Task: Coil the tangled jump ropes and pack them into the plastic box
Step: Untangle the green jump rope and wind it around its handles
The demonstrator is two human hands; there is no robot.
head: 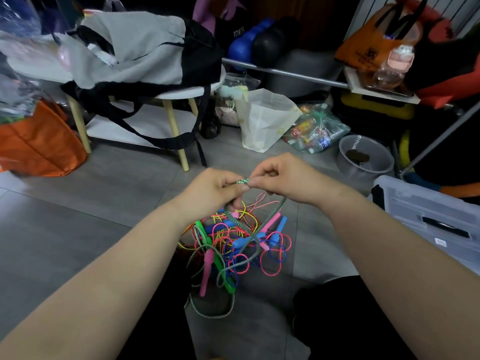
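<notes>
A tangle of jump ropes (pixel 233 245) in pink, blue, yellow and green, with pink, blue and green handles, lies on the grey floor between my knees. A green-and-white braided rope (pixel 275 209) rises from the pile to my hands. My left hand (pixel 213 193) and my right hand (pixel 283 178) meet above the pile, and each pinches this braided rope at a short stretch between the fingertips. The clear plastic box (pixel 426 214) with a black latch stands at the right edge, beside my right forearm.
A small white table (pixel 181 92) with wooden legs carries a grey-and-black bag (pixel 145 48). An orange bag (pixel 39 144) sits at left. A white paper bag (pixel 265 120), a bag of bottles (pixel 317 131) and a grey bowl (pixel 363 157) lie beyond my hands.
</notes>
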